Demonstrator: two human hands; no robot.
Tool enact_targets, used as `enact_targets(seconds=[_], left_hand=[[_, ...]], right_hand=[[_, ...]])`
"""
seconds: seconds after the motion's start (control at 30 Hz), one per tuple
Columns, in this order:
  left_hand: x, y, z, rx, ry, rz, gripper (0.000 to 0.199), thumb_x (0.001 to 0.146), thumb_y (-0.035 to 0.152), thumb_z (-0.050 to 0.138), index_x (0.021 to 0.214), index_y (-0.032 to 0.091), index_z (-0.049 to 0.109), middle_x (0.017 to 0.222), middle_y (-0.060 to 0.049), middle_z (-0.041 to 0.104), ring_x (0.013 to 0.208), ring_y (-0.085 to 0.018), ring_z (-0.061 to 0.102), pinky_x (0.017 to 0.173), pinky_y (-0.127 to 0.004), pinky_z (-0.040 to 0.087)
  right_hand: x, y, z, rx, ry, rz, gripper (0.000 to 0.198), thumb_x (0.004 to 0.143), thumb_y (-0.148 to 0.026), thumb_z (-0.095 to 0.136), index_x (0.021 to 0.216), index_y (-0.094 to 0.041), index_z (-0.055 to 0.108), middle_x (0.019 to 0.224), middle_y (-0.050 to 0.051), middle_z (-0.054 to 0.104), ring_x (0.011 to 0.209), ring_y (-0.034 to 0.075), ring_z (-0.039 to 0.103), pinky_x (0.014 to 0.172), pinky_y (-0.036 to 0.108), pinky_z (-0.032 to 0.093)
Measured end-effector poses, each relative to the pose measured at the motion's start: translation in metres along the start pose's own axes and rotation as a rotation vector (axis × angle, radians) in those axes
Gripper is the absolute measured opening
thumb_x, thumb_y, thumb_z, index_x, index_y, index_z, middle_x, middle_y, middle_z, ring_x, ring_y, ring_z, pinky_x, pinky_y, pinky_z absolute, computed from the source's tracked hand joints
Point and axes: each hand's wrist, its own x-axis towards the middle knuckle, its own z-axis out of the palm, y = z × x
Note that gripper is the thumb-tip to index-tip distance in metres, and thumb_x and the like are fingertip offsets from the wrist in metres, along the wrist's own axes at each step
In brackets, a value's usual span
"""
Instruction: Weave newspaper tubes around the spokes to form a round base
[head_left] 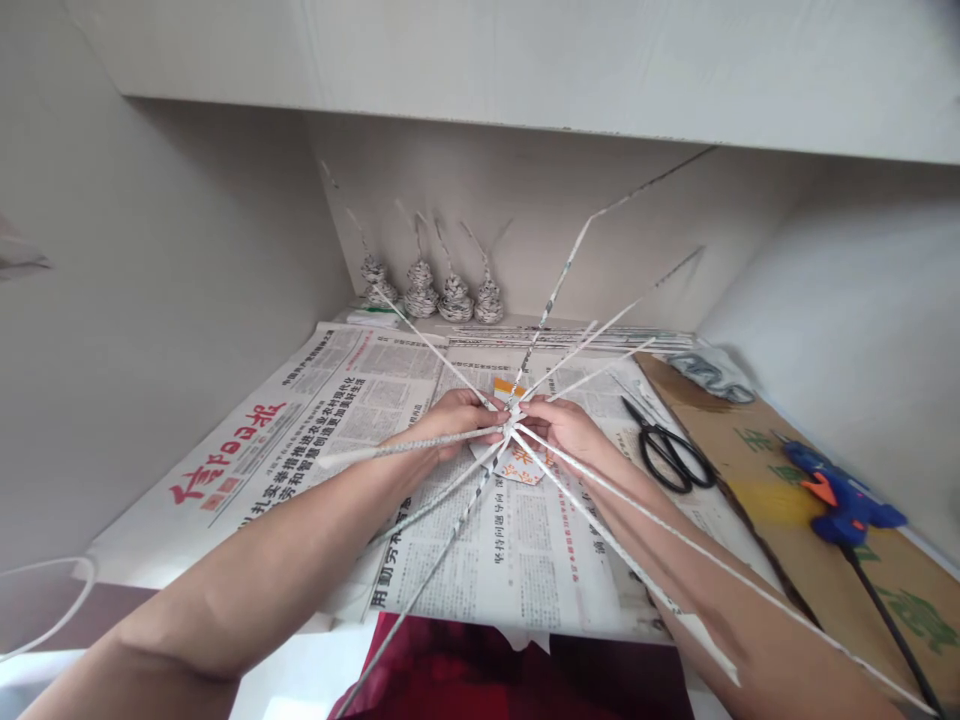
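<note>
Several long, thin rolled newspaper sticks (450, 540) cross at one hub and fan out like spokes, some toward the back wall and some down past my forearms. My left hand (461, 420) grips the hub from the left, its fingers and thumb closed at the crossing. From the other side my right hand (562, 425) pinches the hub too, fingertips close to the left ones. A piece of white card with an orange pattern (517, 470) lies just under the hands, partly hidden by them. The exact finger contact at the crossing is small and partly covered.
Newspaper sheets (300, 440) cover the table. Woven paper gourds (455, 300) stand along the back wall, near a row of loose paper sticks (585, 342). To the right are black scissors (671, 455), cardboard (757, 470), a crumpled plastic bag (712, 373) and a blue glue gun (844, 500).
</note>
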Motion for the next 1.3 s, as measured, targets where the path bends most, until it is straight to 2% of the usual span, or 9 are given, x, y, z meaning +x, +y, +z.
enact_targets(seconds=[0.13, 0.23, 0.37, 0.6, 0.73, 0.83, 0.93, 1.1, 1.3], left_hand=[[0.001, 0.000, -0.002, -0.003, 0.045, 0.013, 0.035, 0.044, 0.018, 0.087, 0.071, 0.008, 0.067, 0.066, -0.004, 0.065, 0.059, -0.011, 0.063, 0.055, -0.018, 0.052], [0.002, 0.000, -0.003, 0.051, 0.087, 0.011, 0.033, 0.046, 0.019, 0.086, 0.071, 0.009, 0.067, 0.066, -0.004, 0.066, 0.058, -0.012, 0.063, 0.054, -0.019, 0.051], [0.002, -0.002, -0.003, 0.108, 0.055, 0.084, 0.029, 0.051, 0.022, 0.083, 0.073, 0.010, 0.068, 0.063, -0.004, 0.067, 0.056, -0.013, 0.062, 0.053, -0.021, 0.049], [0.007, -0.009, -0.006, 0.181, 0.028, 0.150, 0.026, 0.054, 0.021, 0.079, 0.076, 0.012, 0.070, 0.066, -0.004, 0.068, 0.058, -0.014, 0.063, 0.057, -0.024, 0.050], [0.006, -0.008, -0.005, 0.197, 0.041, 0.112, 0.023, 0.053, 0.017, 0.078, 0.074, 0.011, 0.070, 0.064, -0.003, 0.067, 0.051, -0.011, 0.059, 0.051, -0.021, 0.047], [0.002, -0.005, -0.001, 0.169, -0.003, 0.098, 0.023, 0.052, 0.015, 0.078, 0.072, 0.010, 0.070, 0.064, -0.003, 0.066, 0.050, -0.009, 0.056, 0.047, -0.018, 0.045], [-0.001, -0.003, 0.000, 0.123, -0.055, 0.097, 0.026, 0.052, 0.017, 0.080, 0.074, 0.008, 0.071, 0.065, -0.004, 0.066, 0.049, -0.007, 0.055, 0.045, -0.017, 0.042], [-0.002, -0.002, -0.001, 0.103, -0.039, 0.137, 0.028, 0.051, 0.019, 0.082, 0.074, 0.008, 0.071, 0.063, -0.004, 0.065, 0.046, -0.007, 0.053, 0.043, -0.017, 0.041], [0.000, 0.000, -0.002, 0.134, -0.050, 0.187, 0.026, 0.052, 0.021, 0.082, 0.071, 0.008, 0.070, 0.058, -0.003, 0.064, 0.043, -0.007, 0.051, 0.041, -0.018, 0.039]], right_hand=[[-0.002, -0.002, 0.002, 0.080, -0.029, 0.084, 0.002, 0.067, -0.012, 0.064, 0.069, -0.011, 0.064, 0.061, 0.005, 0.068, 0.054, 0.013, 0.064, 0.054, 0.022, 0.053], [-0.003, 0.002, 0.004, 0.015, 0.034, -0.042, 0.012, 0.064, -0.016, 0.071, 0.066, -0.014, 0.059, 0.062, 0.005, 0.069, 0.056, 0.015, 0.066, 0.052, 0.023, 0.053], [-0.002, 0.011, 0.005, -0.090, 0.053, -0.222, 0.029, 0.059, -0.030, 0.080, 0.071, -0.017, 0.056, 0.059, 0.001, 0.067, 0.051, 0.015, 0.063, 0.047, 0.024, 0.050], [0.003, 0.013, 0.001, -0.170, 0.097, -0.180, 0.036, 0.050, -0.034, 0.082, 0.071, -0.017, 0.058, 0.056, -0.001, 0.066, 0.046, 0.015, 0.060, 0.045, 0.026, 0.048], [0.002, 0.013, -0.003, -0.338, 0.093, -0.252, 0.028, 0.059, -0.036, 0.077, 0.072, -0.017, 0.063, 0.059, 0.000, 0.067, 0.049, 0.015, 0.060, 0.048, 0.025, 0.048], [0.002, 0.013, -0.006, -0.497, 0.108, -0.308, 0.022, 0.064, -0.035, 0.073, 0.073, -0.016, 0.066, 0.063, 0.002, 0.068, 0.054, 0.015, 0.062, 0.050, 0.024, 0.047], [0.002, 0.013, -0.005, -0.409, 0.135, -0.286, 0.019, 0.064, -0.031, 0.073, 0.073, -0.017, 0.064, 0.060, 0.001, 0.067, 0.052, 0.015, 0.062, 0.049, 0.024, 0.048], [0.003, 0.008, -0.002, -0.101, 0.050, -0.083, 0.016, 0.064, -0.027, 0.072, 0.068, -0.016, 0.062, 0.056, 0.002, 0.066, 0.046, 0.016, 0.061, 0.043, 0.025, 0.048], [0.000, 0.002, 0.001, -0.047, 0.085, -0.032, 0.012, 0.066, -0.021, 0.069, 0.061, -0.016, 0.061, 0.053, 0.003, 0.066, 0.042, 0.015, 0.060, 0.039, 0.023, 0.047]])
